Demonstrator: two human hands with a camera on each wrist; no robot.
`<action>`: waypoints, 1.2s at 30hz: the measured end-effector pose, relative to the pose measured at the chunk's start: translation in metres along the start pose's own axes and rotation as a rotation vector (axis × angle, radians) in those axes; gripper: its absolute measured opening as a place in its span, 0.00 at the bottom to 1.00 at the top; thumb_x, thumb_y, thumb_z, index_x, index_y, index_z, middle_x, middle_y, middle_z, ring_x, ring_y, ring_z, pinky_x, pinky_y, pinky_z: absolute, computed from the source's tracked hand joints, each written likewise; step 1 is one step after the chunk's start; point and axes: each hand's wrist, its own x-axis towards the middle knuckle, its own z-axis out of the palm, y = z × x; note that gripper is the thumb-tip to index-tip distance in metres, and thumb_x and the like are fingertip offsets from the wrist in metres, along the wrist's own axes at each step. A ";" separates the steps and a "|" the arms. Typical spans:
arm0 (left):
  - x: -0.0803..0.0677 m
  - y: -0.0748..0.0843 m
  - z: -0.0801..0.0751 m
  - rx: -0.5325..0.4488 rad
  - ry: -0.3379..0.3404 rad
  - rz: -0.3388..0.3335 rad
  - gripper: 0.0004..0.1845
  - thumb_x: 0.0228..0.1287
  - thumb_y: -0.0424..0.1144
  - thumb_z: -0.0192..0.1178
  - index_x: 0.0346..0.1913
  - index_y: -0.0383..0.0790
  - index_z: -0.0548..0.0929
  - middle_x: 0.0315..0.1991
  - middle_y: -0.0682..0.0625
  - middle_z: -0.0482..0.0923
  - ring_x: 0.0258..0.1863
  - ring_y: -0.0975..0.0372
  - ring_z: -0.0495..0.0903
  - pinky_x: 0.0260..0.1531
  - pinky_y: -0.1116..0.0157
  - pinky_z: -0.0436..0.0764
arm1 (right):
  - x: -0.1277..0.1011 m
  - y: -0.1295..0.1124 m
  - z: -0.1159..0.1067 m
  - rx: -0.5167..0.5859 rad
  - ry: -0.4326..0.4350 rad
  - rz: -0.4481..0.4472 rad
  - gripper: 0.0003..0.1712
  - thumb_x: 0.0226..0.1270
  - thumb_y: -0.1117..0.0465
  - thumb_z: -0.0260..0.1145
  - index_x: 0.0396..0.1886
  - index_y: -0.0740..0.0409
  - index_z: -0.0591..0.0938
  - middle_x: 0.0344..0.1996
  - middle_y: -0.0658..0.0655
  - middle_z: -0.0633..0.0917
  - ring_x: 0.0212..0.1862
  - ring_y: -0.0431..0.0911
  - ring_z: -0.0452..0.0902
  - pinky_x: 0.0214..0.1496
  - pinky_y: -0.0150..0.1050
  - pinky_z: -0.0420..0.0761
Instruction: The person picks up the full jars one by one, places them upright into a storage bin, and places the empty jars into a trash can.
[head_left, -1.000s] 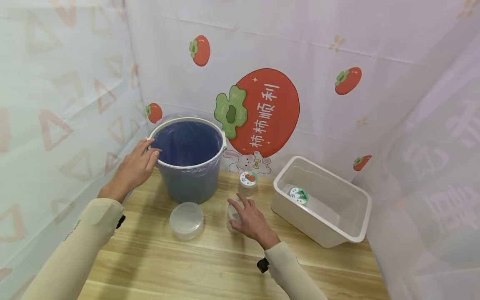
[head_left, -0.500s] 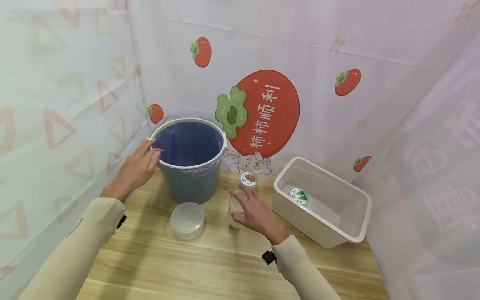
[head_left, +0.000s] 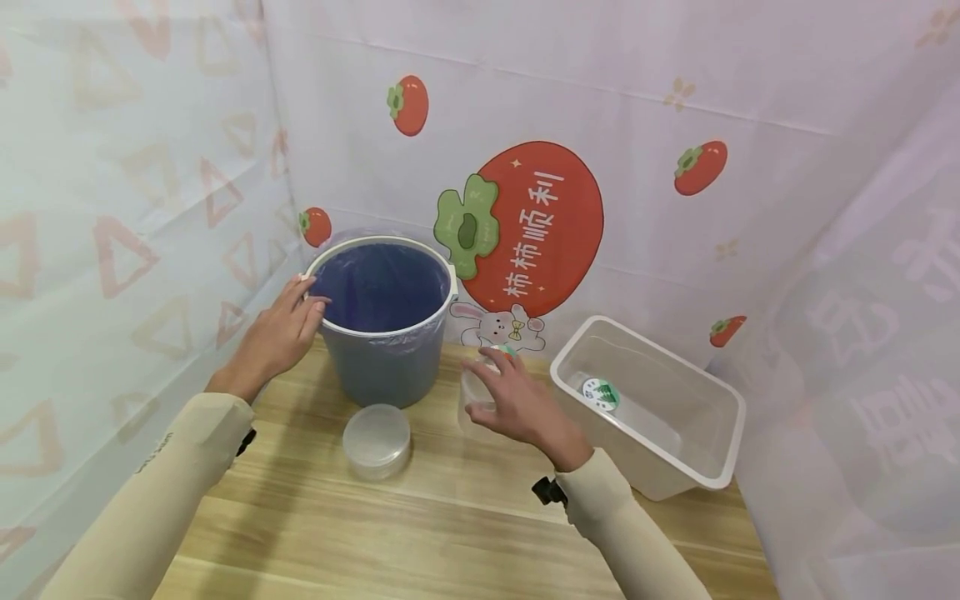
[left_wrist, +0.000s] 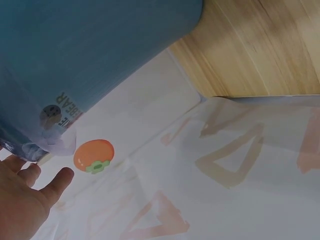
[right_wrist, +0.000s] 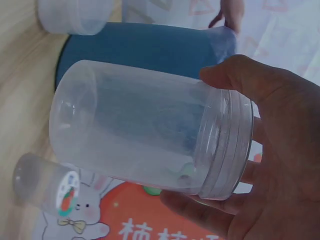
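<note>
My right hand [head_left: 517, 404] grips a clear plastic jar [right_wrist: 135, 127] by its lid end, thumb on one side and fingers on the other. The right wrist view shows the jar's full length, its base pointing away from the palm. My left hand [head_left: 273, 340] rests at the near-left rim of a blue-grey trash bin [head_left: 386, 375], fingers loosely extended and thumb apart from it. A thin plastic bag lines this bin. Beyond the gripped jar stands a small clear jar [right_wrist: 47, 182] with a persimmon picture on its lid, mostly hidden by my right hand in the head view.
Another clear lidded jar [head_left: 377, 437] stands on the wooden table [head_left: 360, 542] in front of the bin. To the right is a beige rectangular tub [head_left: 645, 467] holding a small jar [head_left: 600, 394] with a green tree on its lid. Printed curtains [head_left: 637, 83] enclose the table.
My right hand has risen off the table with the clear jar, moving up and slightly right, and now overlaps the persimmon-lidded jar. My left hand has stayed at the bin's rim.
</note>
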 end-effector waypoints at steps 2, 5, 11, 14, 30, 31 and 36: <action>0.000 0.000 0.000 0.001 0.002 0.001 0.31 0.91 0.50 0.34 0.68 0.33 0.83 0.84 0.34 0.61 0.87 0.39 0.52 0.70 0.25 0.67 | 0.004 -0.002 -0.007 -0.002 -0.003 0.000 0.38 0.72 0.48 0.73 0.80 0.41 0.74 0.80 0.61 0.71 0.75 0.66 0.71 0.54 0.63 0.89; -0.002 0.001 0.000 0.003 0.001 0.003 0.32 0.91 0.50 0.34 0.68 0.33 0.83 0.84 0.34 0.60 0.87 0.38 0.52 0.71 0.25 0.66 | 0.010 -0.006 -0.018 -0.021 -0.002 -0.012 0.39 0.72 0.47 0.73 0.81 0.41 0.74 0.80 0.62 0.71 0.73 0.67 0.73 0.57 0.66 0.88; -0.002 0.001 0.001 0.010 -0.002 0.015 0.31 0.91 0.49 0.34 0.68 0.32 0.83 0.84 0.33 0.61 0.87 0.38 0.53 0.71 0.25 0.67 | 0.021 -0.015 -0.043 -0.039 -0.030 -0.024 0.40 0.73 0.46 0.71 0.83 0.40 0.72 0.84 0.57 0.67 0.79 0.63 0.69 0.63 0.66 0.86; -0.002 0.002 0.001 0.008 0.002 0.016 0.31 0.91 0.49 0.34 0.68 0.32 0.83 0.83 0.33 0.61 0.87 0.38 0.53 0.71 0.26 0.67 | 0.028 -0.018 -0.054 -0.041 -0.035 -0.056 0.41 0.74 0.47 0.71 0.84 0.42 0.71 0.85 0.56 0.66 0.80 0.62 0.67 0.69 0.66 0.83; -0.002 0.002 0.000 0.000 -0.004 -0.008 0.33 0.91 0.50 0.33 0.69 0.33 0.83 0.85 0.35 0.59 0.88 0.40 0.51 0.73 0.26 0.65 | 0.059 -0.044 -0.097 -0.047 -0.051 -0.070 0.42 0.74 0.43 0.69 0.85 0.35 0.69 0.83 0.56 0.68 0.77 0.58 0.70 0.66 0.63 0.85; -0.002 0.002 0.000 0.002 -0.006 -0.007 0.33 0.91 0.50 0.33 0.69 0.33 0.83 0.85 0.35 0.59 0.88 0.40 0.51 0.72 0.26 0.65 | 0.062 -0.046 -0.100 -0.041 -0.043 -0.074 0.42 0.74 0.42 0.69 0.85 0.35 0.69 0.83 0.56 0.68 0.77 0.57 0.70 0.65 0.62 0.85; -0.002 0.003 -0.001 0.003 -0.011 -0.011 0.33 0.91 0.51 0.32 0.69 0.32 0.83 0.85 0.35 0.58 0.88 0.40 0.50 0.73 0.26 0.65 | 0.071 -0.055 -0.108 -0.016 -0.005 -0.091 0.42 0.75 0.41 0.68 0.85 0.34 0.68 0.84 0.54 0.66 0.77 0.56 0.69 0.60 0.59 0.88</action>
